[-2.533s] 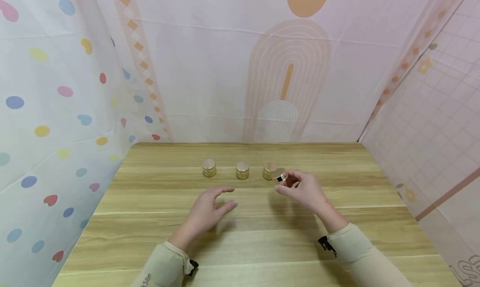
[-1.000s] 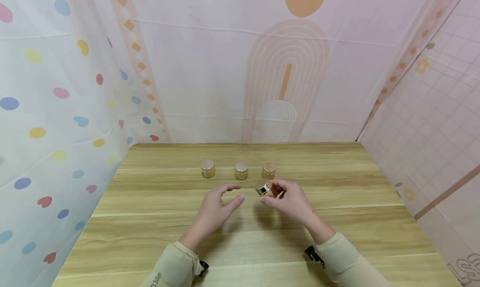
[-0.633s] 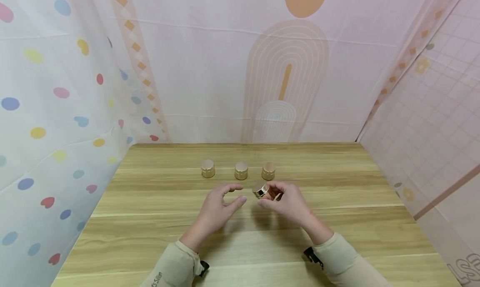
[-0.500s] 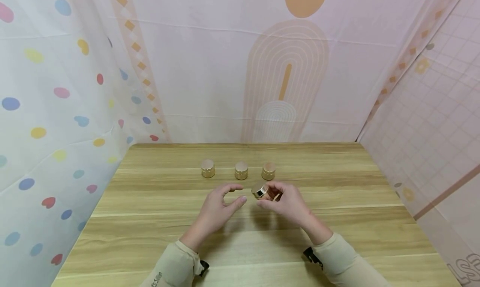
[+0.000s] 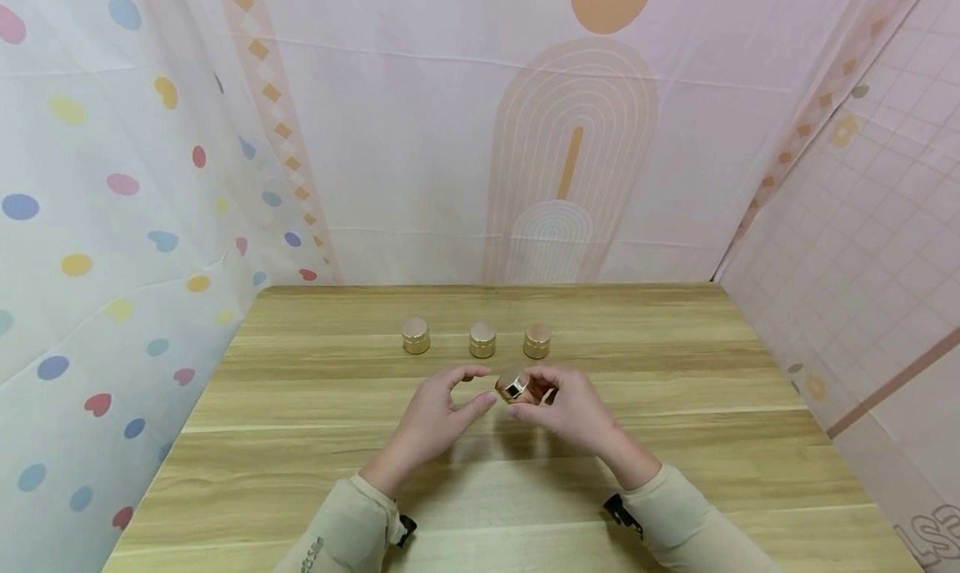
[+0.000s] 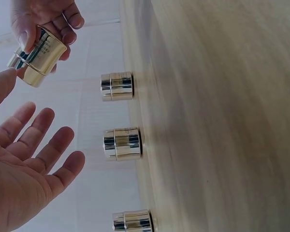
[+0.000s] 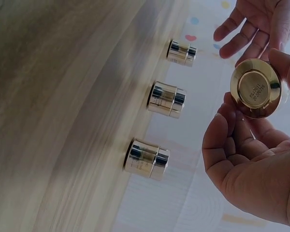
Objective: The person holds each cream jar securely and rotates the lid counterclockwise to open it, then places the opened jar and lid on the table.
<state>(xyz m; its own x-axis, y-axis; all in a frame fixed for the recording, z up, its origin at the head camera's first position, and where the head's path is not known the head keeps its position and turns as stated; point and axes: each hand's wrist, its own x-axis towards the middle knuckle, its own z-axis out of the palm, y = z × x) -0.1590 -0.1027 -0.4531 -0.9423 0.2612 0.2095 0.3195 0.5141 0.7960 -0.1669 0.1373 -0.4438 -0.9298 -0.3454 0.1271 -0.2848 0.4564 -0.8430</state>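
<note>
My right hand [image 5: 573, 406] pinches a small shiny gold jar [image 5: 514, 386] between thumb and fingers, holding it tilted above the table with its lid end toward the left. In the right wrist view the base of the jar [image 7: 256, 89] faces the camera and carries printed characters. My left hand [image 5: 431, 411] is just left of the jar, its fingers spread and relaxed. Its thumb [image 6: 2, 86] comes very close to the lid end in the left wrist view; whether it touches I cannot tell.
Three similar gold jars stand upright in a row farther back on the wood-grain table [image 5: 337, 473]: a left one [image 5: 416, 336], a middle one [image 5: 483, 341] and a right one [image 5: 537, 341]. Patterned curtains [image 5: 405, 156] hang behind the table and at both sides.
My right hand has brought the jar left and nearer to me, away from the right-hand jar. My left hand has shifted slightly right, narrowing the gap. The three standing jars have stayed put.
</note>
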